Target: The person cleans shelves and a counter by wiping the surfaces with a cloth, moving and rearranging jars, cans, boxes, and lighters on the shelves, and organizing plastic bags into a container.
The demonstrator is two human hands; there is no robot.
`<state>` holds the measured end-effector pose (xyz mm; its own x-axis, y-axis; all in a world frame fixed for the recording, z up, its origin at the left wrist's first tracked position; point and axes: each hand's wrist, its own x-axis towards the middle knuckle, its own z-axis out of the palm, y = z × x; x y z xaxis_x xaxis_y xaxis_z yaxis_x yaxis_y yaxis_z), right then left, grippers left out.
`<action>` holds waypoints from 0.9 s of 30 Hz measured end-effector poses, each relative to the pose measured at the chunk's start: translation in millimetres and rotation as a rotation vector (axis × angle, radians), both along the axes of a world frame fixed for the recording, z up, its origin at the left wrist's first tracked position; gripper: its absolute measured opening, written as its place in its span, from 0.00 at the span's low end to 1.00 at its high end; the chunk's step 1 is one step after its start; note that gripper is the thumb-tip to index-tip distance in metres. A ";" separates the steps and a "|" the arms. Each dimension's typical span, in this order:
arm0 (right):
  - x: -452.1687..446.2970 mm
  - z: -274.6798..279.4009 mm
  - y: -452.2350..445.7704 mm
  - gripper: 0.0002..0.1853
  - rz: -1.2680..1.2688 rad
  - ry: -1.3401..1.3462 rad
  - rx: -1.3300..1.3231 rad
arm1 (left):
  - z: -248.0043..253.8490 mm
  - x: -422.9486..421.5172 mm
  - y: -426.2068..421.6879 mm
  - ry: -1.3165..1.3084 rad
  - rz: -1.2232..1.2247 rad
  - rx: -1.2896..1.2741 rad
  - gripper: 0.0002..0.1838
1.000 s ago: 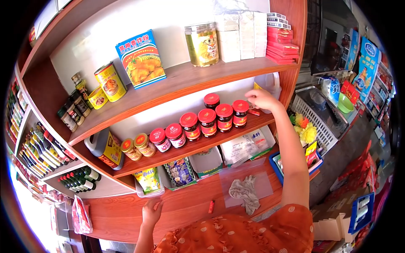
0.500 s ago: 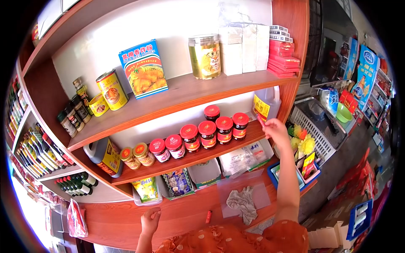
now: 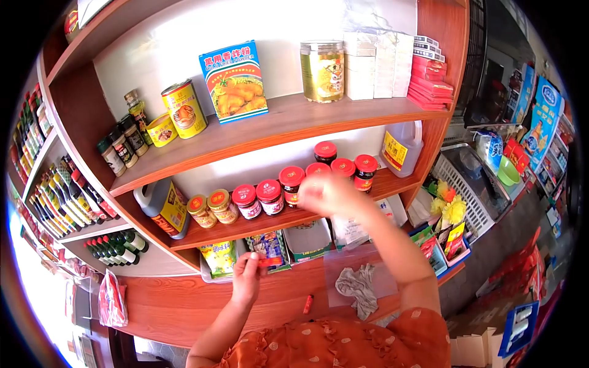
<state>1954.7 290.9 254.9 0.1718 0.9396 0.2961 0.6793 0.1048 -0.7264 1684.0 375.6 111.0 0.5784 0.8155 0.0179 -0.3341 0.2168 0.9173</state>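
- what's changed?
- lower left of centre, the left hand now pinches a small red item; earlier it looked bare. at centre, the right hand has swung left, before the jars; blurred, can't tell its grip.
- and around?
- wooden tabletop below, shelf above, yellow flowers right.

Wore a rust-orange blouse scattered with pale round motifs, trimmed in gathered ruffles toward the blouse's left and middle, with a short sleeve at its right; showed a bare left hand and bare right hand.
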 end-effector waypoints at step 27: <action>235.8 19.5 1.0 0.25 -0.699 -0.466 -0.123 | -94.0 -112.0 26.6 0.273 0.330 -0.236 0.15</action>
